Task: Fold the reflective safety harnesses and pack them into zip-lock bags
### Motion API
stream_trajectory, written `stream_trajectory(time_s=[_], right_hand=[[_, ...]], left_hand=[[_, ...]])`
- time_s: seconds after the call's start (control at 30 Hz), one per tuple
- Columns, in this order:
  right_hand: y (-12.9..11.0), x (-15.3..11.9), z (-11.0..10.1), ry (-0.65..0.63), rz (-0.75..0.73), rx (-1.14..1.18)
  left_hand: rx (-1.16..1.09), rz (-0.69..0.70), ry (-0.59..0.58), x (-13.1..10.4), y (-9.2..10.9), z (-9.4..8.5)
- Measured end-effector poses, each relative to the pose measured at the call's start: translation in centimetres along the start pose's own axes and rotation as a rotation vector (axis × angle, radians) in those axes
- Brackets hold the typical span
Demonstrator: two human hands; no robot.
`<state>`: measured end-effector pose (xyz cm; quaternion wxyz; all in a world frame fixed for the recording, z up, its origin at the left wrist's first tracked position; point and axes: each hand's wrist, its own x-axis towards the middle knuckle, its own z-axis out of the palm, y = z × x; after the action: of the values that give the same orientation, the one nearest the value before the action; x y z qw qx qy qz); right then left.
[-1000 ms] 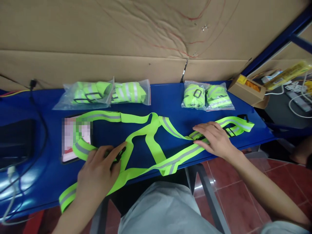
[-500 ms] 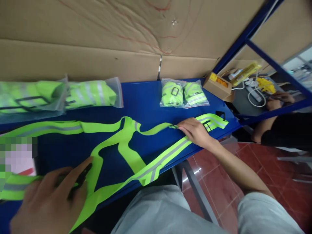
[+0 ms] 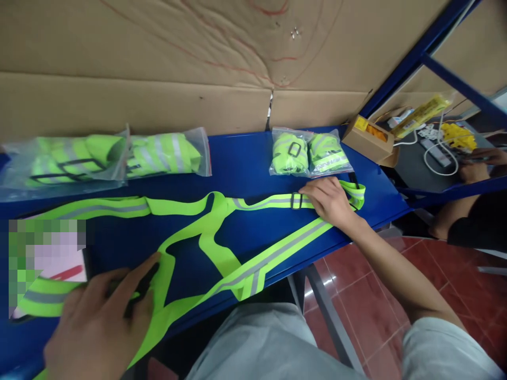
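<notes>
A lime-yellow reflective harness [image 3: 222, 253] with grey stripes lies spread on the blue table [image 3: 237, 155]. At lower left, my left hand [image 3: 99, 322] is closed round a black buckle-like piece [image 3: 142, 290] and part of the strap; the fingers hide much of it. My right hand [image 3: 330, 200] is closed on the harness strap at the right, just beside a black slide buckle [image 3: 297, 201]. Beyond that hand, the strap loops round near the table's right end. Its lower band runs diagonally back toward my left hand.
Along the back lie clear bags of folded yellow straps, two at left [image 3: 168, 153] and two [image 3: 291, 153] at right. A cardboard box [image 3: 370, 142] stands at the right corner. A pixelated card [image 3: 59, 253] lies left. Another person's hand [image 3: 475, 166] is beyond the blue frame [image 3: 463, 82].
My right hand has shifted up slightly along the strap, and the slide buckle beside it now lies flat with the strap facing stripe-up. My left hand keeps its grip; the view has shifted.
</notes>
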<state>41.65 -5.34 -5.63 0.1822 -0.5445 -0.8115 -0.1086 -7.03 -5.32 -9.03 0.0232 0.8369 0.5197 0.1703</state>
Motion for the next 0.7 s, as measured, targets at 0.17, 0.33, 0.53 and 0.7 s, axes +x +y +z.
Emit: stream_trajectory(time_s=[0.17, 0.33, 0.53, 0.7], right_hand=[[-1.3, -1.2, -0.2, -0.109, -0.225, -0.068], [-1.7, -0.8, -0.9, -0.154, -0.205, -0.121], [1.0, 0.4, -2.7, -0.211, 0.355, 0.225], [3.0, 1.6, -3.8, -0.265, 0.465, 0.447]], left_hand=[[0.168, 0.072, 0.026, 0.4, 1.0, -0.8], [0.194, 0.065, 0.037, 0.8, 1.9, -1.4], [0.185, 0.074, 0.082, 1.1, 2.4, -1.5], [0.158, 0.082, 0.137, 1.4, 2.3, -1.0]])
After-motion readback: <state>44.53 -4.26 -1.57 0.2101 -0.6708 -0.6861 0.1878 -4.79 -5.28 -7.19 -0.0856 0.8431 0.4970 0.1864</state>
